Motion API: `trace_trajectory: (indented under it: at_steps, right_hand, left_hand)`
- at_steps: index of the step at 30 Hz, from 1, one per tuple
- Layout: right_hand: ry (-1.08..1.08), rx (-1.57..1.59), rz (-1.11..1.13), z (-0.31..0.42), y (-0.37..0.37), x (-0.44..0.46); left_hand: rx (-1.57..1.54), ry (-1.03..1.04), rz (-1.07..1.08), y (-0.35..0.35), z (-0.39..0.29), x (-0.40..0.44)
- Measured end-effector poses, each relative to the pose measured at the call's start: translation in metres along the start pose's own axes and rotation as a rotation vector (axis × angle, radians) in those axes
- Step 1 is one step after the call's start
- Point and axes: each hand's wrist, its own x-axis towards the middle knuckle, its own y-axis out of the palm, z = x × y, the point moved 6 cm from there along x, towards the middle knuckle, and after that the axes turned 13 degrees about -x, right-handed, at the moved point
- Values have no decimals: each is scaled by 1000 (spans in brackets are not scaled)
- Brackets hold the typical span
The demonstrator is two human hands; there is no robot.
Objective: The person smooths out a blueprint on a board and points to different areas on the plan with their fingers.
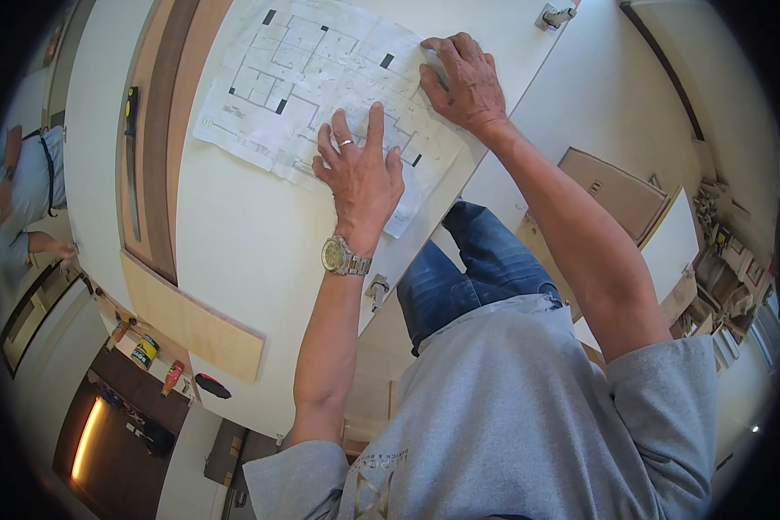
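Observation:
A creased paper floor plan [260,139] with printed wall lines and black blocks lies on a white panel [243,225]. My left hand [362,182], wearing a ring and with a metal watch [342,256] on its wrist, rests on the lower part of the sheet with its fingers spread. Near the sheet's right edge, my right hand [466,85] has bent fingers, with the thumb apart from them. Nothing shows in either hand; the right fingertips touch down at the paper's edge. Metal hinges [555,16] are fixed along the panel's near edge.
Left of the panel, a handsaw [132,165] lies on brown boards, with a plywood strip [191,316] below. A yellow can [146,349] and a bottle [172,378] stand at lower left. Another person [26,182] is at far left. Cardboard [611,191] and scraps lie at right.

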Motion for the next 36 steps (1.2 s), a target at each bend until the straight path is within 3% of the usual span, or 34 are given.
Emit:
trace_trajectory:
  at_steps: [27,36]
  right_hand:
    - [57,64,45,1,-10,1]
    - [74,40,-9,0,-7,0]
  left_hand:
    - [-64,-58,-53,5,-1,3]
    - [-33,-94,94,-5,-3,10]
